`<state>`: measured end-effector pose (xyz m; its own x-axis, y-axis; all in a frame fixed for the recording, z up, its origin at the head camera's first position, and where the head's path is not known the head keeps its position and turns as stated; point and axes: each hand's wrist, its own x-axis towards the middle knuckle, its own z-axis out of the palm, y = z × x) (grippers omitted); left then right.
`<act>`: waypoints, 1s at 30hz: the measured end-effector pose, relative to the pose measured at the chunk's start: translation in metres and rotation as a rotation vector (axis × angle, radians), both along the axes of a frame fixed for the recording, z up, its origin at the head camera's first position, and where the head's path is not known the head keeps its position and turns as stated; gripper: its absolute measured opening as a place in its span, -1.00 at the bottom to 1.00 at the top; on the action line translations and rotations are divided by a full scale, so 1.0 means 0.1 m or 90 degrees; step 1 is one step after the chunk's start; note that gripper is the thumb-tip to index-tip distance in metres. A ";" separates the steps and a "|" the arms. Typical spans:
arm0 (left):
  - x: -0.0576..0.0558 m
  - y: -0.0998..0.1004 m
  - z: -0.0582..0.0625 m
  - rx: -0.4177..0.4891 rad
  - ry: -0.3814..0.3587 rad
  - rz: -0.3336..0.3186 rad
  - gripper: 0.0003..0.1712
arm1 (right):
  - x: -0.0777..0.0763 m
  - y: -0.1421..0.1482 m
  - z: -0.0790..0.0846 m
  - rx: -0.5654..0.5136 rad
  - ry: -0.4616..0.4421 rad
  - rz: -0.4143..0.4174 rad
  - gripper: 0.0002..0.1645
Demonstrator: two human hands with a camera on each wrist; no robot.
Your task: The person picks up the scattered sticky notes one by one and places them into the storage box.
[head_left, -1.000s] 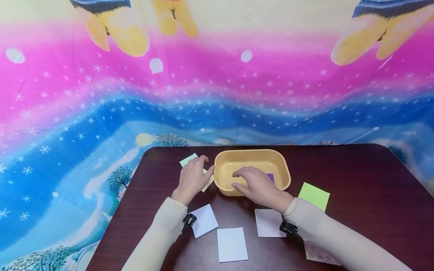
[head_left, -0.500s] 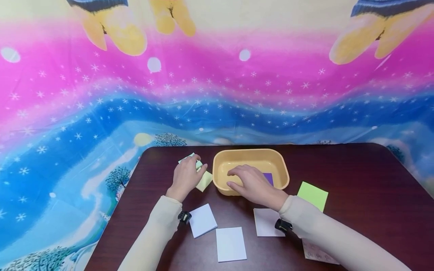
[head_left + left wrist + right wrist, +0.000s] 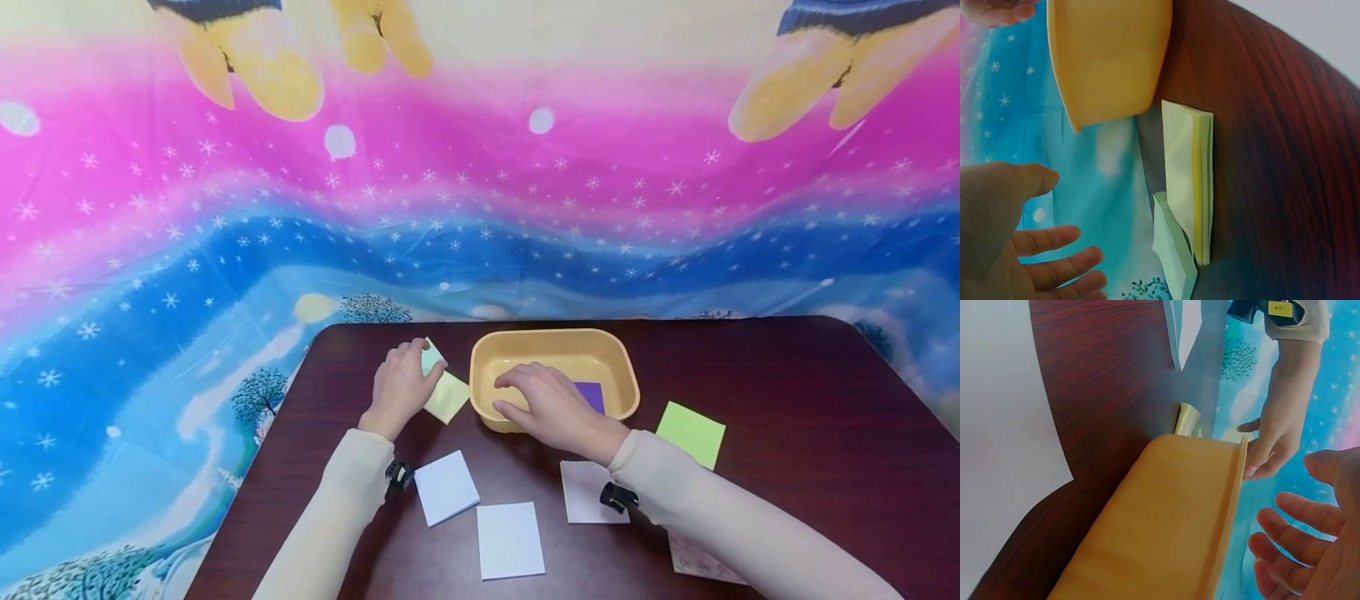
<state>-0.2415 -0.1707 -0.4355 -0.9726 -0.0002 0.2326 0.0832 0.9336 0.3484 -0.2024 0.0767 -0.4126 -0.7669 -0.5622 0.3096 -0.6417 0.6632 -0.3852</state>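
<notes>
My left hand (image 3: 401,383) hovers with bent, parted fingers over a mint-green pad of notes (image 3: 431,357), partly hiding it. A pale yellow notepad (image 3: 448,397) lies against that pad, close to the basin's left end. In the left wrist view, a gap shows between my fingers and both the yellow pad (image 3: 1180,181) and the green pad (image 3: 1175,256). My right hand (image 3: 558,408) hangs loosely curled over the yellow plastic basin (image 3: 628,367), holding nothing. Inside the basin lies a purple square (image 3: 590,395), partly behind that hand.
Toward the front lie white pads: one at left (image 3: 447,488), another in the middle (image 3: 511,540), and a third white pad (image 3: 583,492) near my right wrist. A lime-green pad (image 3: 692,433) and a pinkish patterned pad (image 3: 697,557) are partly under my right sleeve.
My left hand has moved left from beside the basin, uncovering more of the pale yellow pad. My right hand has shifted slightly left above the basin.
</notes>
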 end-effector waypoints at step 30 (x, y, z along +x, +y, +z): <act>-0.25 -0.32 -0.18 0.008 -0.101 -0.013 -0.29 | 0.03 -0.18 -0.04 0.006 0.024 0.032 -0.66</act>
<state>-0.2669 -0.2025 -0.4536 -0.9969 0.0178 0.0762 0.0448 0.9280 0.3698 -0.1994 0.0589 -0.4163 -0.7254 -0.6032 0.3315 -0.6883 0.6331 -0.3542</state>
